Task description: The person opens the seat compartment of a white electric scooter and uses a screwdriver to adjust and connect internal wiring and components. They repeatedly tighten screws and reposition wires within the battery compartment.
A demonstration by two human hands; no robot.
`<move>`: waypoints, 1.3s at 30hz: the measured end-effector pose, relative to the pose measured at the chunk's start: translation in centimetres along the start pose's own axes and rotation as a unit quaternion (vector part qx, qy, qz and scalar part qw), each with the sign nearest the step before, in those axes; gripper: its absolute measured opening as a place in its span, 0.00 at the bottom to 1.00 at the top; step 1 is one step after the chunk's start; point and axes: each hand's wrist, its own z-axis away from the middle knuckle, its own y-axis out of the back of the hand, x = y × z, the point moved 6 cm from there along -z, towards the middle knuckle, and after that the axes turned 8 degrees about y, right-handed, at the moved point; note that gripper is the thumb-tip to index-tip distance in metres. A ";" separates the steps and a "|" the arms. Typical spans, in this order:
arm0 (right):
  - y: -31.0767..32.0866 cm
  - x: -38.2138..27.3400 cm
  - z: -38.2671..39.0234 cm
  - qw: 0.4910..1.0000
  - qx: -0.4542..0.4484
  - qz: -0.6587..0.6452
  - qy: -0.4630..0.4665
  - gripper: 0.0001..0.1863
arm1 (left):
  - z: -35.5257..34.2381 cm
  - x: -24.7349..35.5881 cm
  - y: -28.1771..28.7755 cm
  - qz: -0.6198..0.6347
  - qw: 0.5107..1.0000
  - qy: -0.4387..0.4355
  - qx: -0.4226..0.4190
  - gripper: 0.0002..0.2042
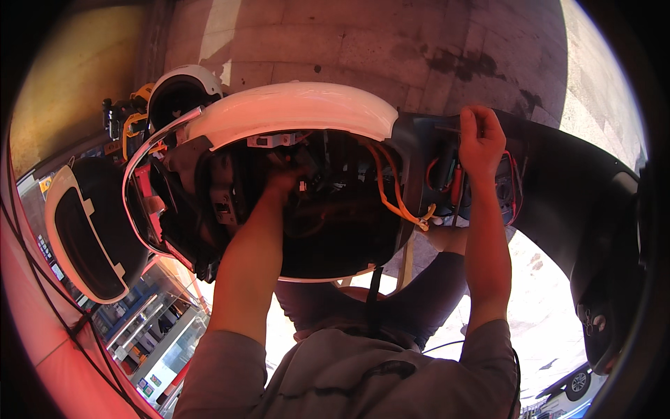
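A scooter body with a white curved panel lies opened, and its dark inner cavity is exposed. My left hand reaches deep into that cavity among black parts and wiring. Its fingers are hidden in shadow. My right hand is raised at the black front panel, fingers closed on a small dark piece at the panel's edge; what the piece is I cannot tell. Orange wires run from the cavity to a yellow connector just left of my right forearm. Red wires loop behind that wrist.
A white helmet lies behind the scooter at upper left, beside a yellow and black tool. A loose black panel with a white rim sits at far left. Paved ground lies beyond. A car shows at lower right.
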 end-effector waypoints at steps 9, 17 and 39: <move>0.0 3.8 0.1 0.994 -0.052 -0.018 -0.092 0.07 | -5.7 0.6 -1.9 -0.558 0.822 -0.109 0.036 0.32; -0.4 7.7 -3.0 0.988 -0.075 0.019 -0.135 0.09 | 16.7 13.5 -3.4 -0.437 0.878 -0.194 0.000 0.17; -28.4 44.2 1.7 0.597 -0.738 0.315 -0.010 0.18 | 20.0 27.3 -0.8 -0.554 0.730 -0.396 0.056 0.31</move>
